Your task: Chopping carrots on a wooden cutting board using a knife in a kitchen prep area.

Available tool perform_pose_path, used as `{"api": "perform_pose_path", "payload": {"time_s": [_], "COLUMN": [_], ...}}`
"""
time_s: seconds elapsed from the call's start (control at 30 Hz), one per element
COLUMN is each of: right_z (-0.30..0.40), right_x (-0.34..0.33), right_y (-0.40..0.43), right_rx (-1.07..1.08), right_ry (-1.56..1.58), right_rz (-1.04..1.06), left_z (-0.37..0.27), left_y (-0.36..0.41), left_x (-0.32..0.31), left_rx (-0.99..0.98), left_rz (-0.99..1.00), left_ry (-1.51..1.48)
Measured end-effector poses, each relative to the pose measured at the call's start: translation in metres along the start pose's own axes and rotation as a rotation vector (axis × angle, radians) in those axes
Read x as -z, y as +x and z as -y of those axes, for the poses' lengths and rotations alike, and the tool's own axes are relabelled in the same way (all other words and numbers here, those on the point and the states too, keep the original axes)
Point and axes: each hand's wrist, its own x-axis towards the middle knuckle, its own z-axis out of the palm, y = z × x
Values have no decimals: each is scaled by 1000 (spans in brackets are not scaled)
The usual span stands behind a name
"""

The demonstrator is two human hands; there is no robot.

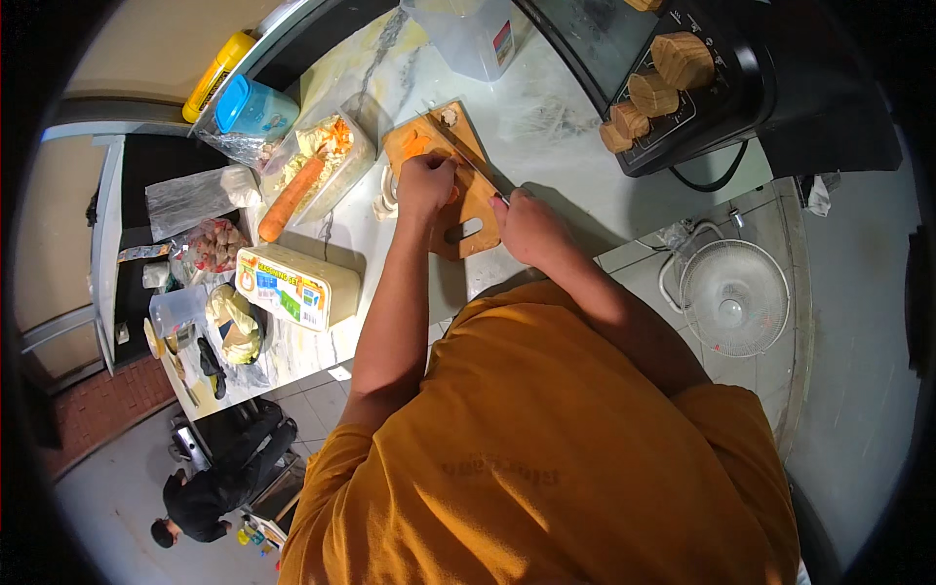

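My right hand (532,228) is closed round the handle of a kitchen knife (468,157), whose blade lies along a wooden cutting board (479,205). On the board my left hand (428,183) pinches an orange piece of carrot (455,159) beside the blade. Orange slices (415,143) lie just beyond my left fingers, and a small pale scrap (448,117) sits at the board's far end. A whole carrot (292,199) rests across the rim of a clear plastic container (361,164) that holds shredded cabbage (297,174) and carrot.
A lidded seasoning box (292,289), cabbage leaves (235,325) and a blue-lidded container (256,110) stand left on the marble-patterned counter (545,135). Beyond the board is a clear tub (468,36); at right, a black oven (702,95). A fan (733,300) stands right. Another person (201,501) is at lower left.
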Motion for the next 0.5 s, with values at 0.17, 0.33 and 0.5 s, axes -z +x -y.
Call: {"api": "perform_pose_path", "payload": {"time_s": [0.17,0.33,0.5], "right_z": [1,0,0], "right_x": [1,-1,-2], "right_y": [2,3,3], "right_rx": [-27,-14,-29], "right_ry": [-2,-2,19], "right_rz": [23,14,18], "left_z": [-1,-2,-4], "left_y": [1,2,-2], "left_x": [3,6,4], "left_rx": [15,45,-3], "left_rz": [39,66,44], "left_ry": [-54,-51,-84]}}
